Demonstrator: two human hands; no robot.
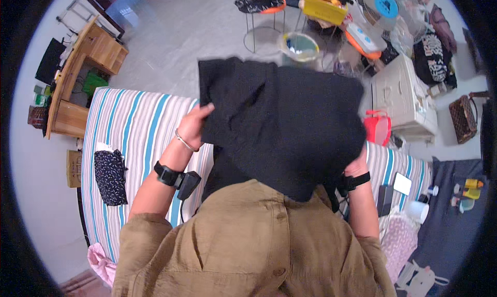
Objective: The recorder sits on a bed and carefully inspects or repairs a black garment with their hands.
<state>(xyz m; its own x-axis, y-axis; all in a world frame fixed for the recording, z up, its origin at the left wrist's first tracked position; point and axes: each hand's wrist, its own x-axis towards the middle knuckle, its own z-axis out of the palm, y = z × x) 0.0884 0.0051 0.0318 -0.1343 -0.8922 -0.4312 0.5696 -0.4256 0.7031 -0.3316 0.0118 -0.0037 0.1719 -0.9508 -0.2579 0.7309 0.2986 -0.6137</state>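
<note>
A black cloth garment is stretched out in front of my body, creased on its left part. My left hand grips its left edge, the thumb lying over the fabric. At the lower right edge my right hand holds the cloth, with most of its fingers hidden behind it. The garment's lower corner hangs against my brown shirt. Beneath and around it lies a bed with a striped sheet. A folded dark patterned cloth rests on the bed to the left.
A wooden desk stands at the left, a white cabinet at the right. Beyond the bed are a round stool, a bin and a fan. A phone and white cup lie near my right arm.
</note>
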